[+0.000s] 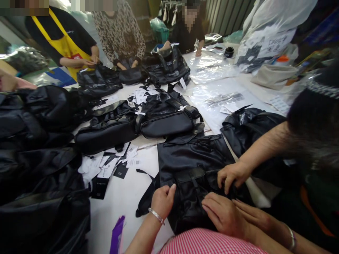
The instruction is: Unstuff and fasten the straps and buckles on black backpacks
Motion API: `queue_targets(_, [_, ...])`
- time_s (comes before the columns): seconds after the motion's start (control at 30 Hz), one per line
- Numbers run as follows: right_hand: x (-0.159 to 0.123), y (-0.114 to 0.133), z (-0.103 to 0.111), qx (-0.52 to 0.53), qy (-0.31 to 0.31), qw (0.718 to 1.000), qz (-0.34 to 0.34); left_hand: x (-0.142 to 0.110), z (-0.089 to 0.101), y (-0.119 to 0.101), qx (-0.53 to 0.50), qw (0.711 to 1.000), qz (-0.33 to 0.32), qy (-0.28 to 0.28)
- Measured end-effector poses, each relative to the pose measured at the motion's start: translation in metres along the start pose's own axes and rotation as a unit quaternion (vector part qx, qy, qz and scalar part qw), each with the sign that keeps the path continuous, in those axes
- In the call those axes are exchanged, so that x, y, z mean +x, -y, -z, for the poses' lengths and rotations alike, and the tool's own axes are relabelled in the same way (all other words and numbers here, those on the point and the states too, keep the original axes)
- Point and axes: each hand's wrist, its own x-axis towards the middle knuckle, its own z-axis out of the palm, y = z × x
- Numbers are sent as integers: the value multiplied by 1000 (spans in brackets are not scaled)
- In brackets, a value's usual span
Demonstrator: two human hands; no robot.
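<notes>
A black leather-look backpack (190, 158) lies flat on the white table (124, 197) in front of me. My left hand (162, 201), with a silver bracelet on the wrist, is closed in a fist on the bag's left edge. My right hand (225, 213) lies on the bag's lower right part with its fingers curled onto the material. A co-worker's hand (231, 174) reaches in from the right and grips the same bag just above my right hand.
Black bags are heaped at the left (39, 169) and across the middle (166, 121). Loose paper tags (111, 165) lie scattered, clear plastic sleeves (219, 95) cover the far right. Three people work at the far side. A purple item (118, 233) lies near the front edge.
</notes>
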Motion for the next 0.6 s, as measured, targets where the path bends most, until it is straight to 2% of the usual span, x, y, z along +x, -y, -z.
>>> queue_targets(0.07, [0,-3,-4,-42,-43,998,-22,-9,-4,-5,-28,1000,1,8])
queue_targets(0.1, [-1,-5,-7,-55,-32,997,-31,-15,-5,-7,-54,998,-1,16])
queue_targets(0.17, [-3,-9,-15,-43,51,997,-37,-28,-6,-10,-102,994,-26,43])
queue_targets(0.23, [-6,-12,-20,12,136,990,-42,-40,-5,-10,-126,987,-69,67])
queue_targets(0.3, [-7,-13,-21,67,166,980,-81,-48,-3,-8,-142,983,-89,81])
queue_targets(0.37, [-6,-12,-21,88,117,975,-167,-48,-2,-6,-168,980,-50,96])
queue_targets(0.47, [-8,-9,-29,68,45,957,-279,-35,-5,-5,-200,972,67,106])
queue_targets(0.53, [-13,-6,-40,38,56,956,-285,-21,-9,-8,-217,959,137,123])
queue_targets(0.6, [-20,-5,-50,1,73,964,-256,-8,-15,-13,-239,939,191,158])
